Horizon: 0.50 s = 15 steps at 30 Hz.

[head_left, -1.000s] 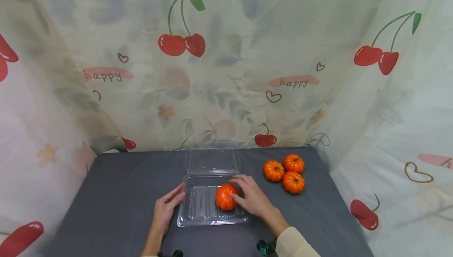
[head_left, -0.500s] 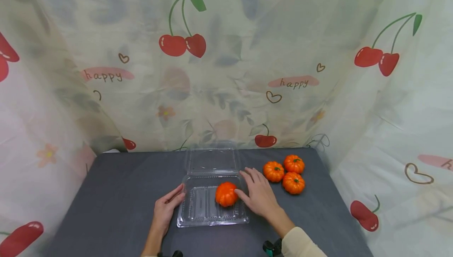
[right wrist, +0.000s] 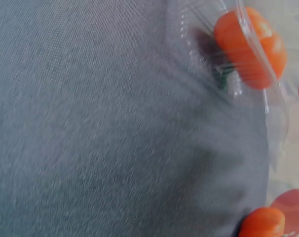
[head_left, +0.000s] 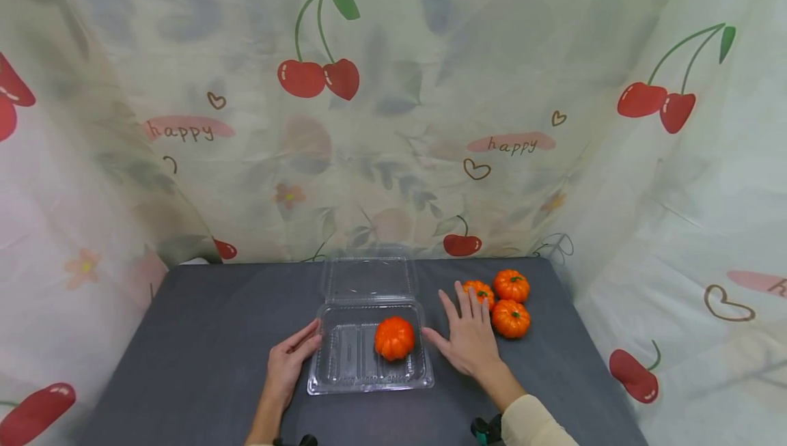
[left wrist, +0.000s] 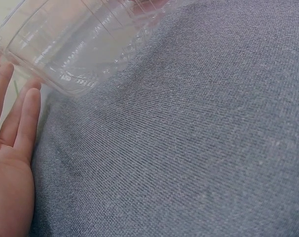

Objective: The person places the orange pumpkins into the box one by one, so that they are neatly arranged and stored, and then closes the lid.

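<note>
A clear plastic clamshell box [head_left: 353,384] stands on the table with its lid [head_left: 369,279] folded back. On the right side of its tray lies a red-orange toy pumpkin [head_left: 394,338]; no stem shows on top, and green shows beneath it in the right wrist view. My left hand [head_left: 287,364] rests its fingertips and thumb at the box's left rim, the fingers fairly straight in the left wrist view. My right hand [head_left: 470,340], fingers spread and holding nothing, hovers right of the box. Its fingertips overlap the nearest of three orange pumpkins [head_left: 479,290].
Two more orange pumpkins, a rear one [head_left: 512,285] and a front one [head_left: 511,319], sit close together at the back right. A dark grey cloth [head_left: 209,350] covers the table. Behind and beside it hangs a cherry-patterned curtain [head_left: 381,125].
My right hand has let go of the red-orange pumpkin in the box and moved right toward the other pumpkins, fingers spreading. The left hand has stayed at the rim.
</note>
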{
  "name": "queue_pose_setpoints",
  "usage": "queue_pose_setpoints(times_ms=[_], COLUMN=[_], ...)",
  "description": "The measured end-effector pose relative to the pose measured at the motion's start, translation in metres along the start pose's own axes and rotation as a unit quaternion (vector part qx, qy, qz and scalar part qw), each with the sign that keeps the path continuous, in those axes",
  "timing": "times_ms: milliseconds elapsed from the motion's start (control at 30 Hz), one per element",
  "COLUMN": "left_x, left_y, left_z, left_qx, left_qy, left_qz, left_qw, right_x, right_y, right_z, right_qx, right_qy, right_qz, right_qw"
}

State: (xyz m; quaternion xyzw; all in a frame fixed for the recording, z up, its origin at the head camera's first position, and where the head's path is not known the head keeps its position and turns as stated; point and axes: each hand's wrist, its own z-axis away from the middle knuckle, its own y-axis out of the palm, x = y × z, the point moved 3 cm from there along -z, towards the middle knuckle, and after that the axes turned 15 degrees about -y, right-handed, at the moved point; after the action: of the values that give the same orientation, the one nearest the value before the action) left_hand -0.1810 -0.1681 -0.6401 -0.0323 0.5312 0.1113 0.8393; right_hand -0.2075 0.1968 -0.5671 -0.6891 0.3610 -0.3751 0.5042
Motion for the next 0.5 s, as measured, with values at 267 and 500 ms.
queue_pose_setpoints(times_ms=[267, 500], left_x=[-0.001, -0.001], left_y=[0.0, 0.001], left_z=[0.001, 0.001], left_qx=[0.001, -0.001], left_qy=[-0.001, -0.005], left_qz=[-0.01, -0.016], left_qw=[0.9999, 0.9999], right_x=[-0.017, -0.035], right_y=[0.002, -0.001], right_z=[0.008, 0.015], right_qx=[-0.001, -0.015], right_qy=[0.015, 0.027], right_qz=[0.007, 0.017], right_qw=[1.0, 0.999])
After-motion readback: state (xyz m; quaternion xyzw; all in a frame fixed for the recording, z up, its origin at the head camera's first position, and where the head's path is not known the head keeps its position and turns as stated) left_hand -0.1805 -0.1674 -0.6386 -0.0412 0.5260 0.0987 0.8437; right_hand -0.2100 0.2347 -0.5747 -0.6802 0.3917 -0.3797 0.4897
